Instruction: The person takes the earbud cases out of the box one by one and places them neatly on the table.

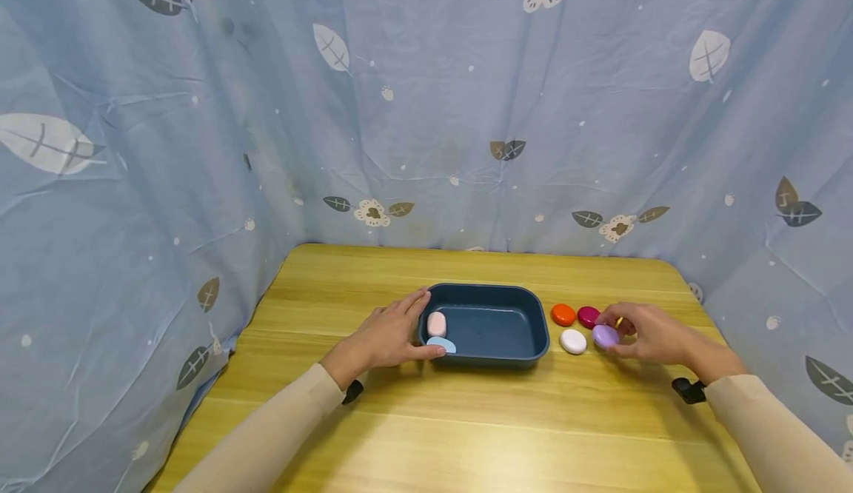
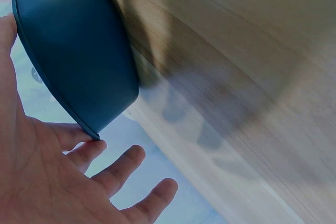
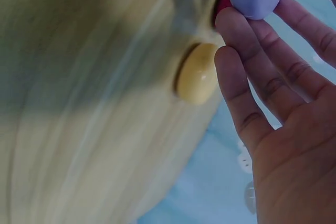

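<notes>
On the right of the bench (image 1: 466, 419), my right grip (image 1: 649, 334) pinches a purple pebble (image 1: 606, 337), the blue tray (image 1: 496, 331) to its left, long axis running side to side, left end touched by my wide-spread left grip (image 1: 386, 334).

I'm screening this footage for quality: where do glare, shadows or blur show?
Head view: glare on the table at bottom centre, shadows beside both sleeves; left wrist: slightly hazy, soft-edged shadows near the tray; right wrist: softly blurred wood grain, broad shadow at upper left, small highlight on the yellow piece.
</notes>
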The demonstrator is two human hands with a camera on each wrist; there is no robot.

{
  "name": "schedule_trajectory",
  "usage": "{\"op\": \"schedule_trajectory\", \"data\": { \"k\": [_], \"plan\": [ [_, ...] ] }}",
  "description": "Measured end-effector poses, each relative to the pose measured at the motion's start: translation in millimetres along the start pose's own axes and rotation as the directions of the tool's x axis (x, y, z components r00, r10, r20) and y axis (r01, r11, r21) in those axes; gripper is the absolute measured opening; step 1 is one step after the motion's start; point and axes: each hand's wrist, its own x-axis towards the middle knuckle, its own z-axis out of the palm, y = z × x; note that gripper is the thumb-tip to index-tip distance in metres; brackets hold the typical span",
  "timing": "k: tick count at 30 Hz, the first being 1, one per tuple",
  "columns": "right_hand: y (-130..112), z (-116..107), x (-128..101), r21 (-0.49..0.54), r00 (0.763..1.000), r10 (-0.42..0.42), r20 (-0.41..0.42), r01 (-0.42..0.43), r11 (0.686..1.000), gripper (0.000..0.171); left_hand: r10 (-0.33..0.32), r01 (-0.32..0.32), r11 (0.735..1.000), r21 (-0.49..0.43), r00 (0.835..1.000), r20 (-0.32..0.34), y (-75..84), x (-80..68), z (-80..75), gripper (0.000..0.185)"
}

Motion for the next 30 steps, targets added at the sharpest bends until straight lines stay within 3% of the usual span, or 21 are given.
{"op": "schedule_trajectory", "data": {
  "k": [15,30],
  "plan": [
    [13.5,17.5,-0.3,0.002,0.999,-0.043,-0.015,0.043,0.999,0.039,0.0,0.0,1.0,-0.002,1.0,-0.003,1.1,-0.1,-0.7,0.126],
    [8.9,16.8,-0.3,0.032,1.0,-0.003,0.02,0.002,0.999,0.041,-0.009,0.009,1.0,-0.006,1.0,-0.002,1.6,-0.8,-1.4,0.127]
  ]
}}
